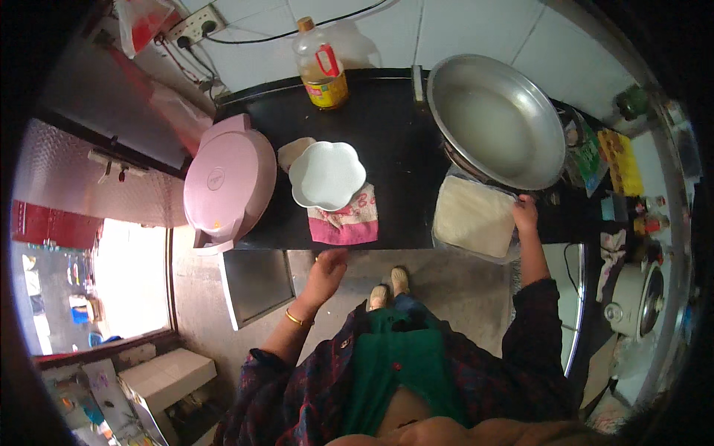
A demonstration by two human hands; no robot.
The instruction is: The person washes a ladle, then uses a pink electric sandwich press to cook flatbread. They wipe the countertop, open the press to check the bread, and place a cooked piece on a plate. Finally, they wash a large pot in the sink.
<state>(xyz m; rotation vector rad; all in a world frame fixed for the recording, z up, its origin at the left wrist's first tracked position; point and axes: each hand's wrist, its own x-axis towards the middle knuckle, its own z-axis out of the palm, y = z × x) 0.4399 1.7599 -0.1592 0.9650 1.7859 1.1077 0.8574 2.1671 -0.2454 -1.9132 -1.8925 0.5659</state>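
Observation:
My right hand (pixel 525 213) grips the right edge of a clear plastic package of pale, flat square sheets (pixel 474 214), at the counter's front edge below a large metal basin. My left hand (pixel 328 272) is held in front of the counter with bent fingers and nothing visible in it. Just beyond that hand lies a pink and white cloth (pixel 344 223), partly under a white flower-shaped bowl (pixel 327 175). A pink round electric griddle (pixel 230 181), its lid down, stands to the left of the bowl.
The metal basin (pixel 493 120) holds cloudy liquid. An oil bottle (pixel 322 72) stands by the tiled wall, near a power strip (pixel 195 26). A green packet (pixel 588 156) and a yellow packet (pixel 622 163) lie to the right. Farther right is a rice cooker (pixel 630 301). A cabinet door (pixel 259 287) hangs open below.

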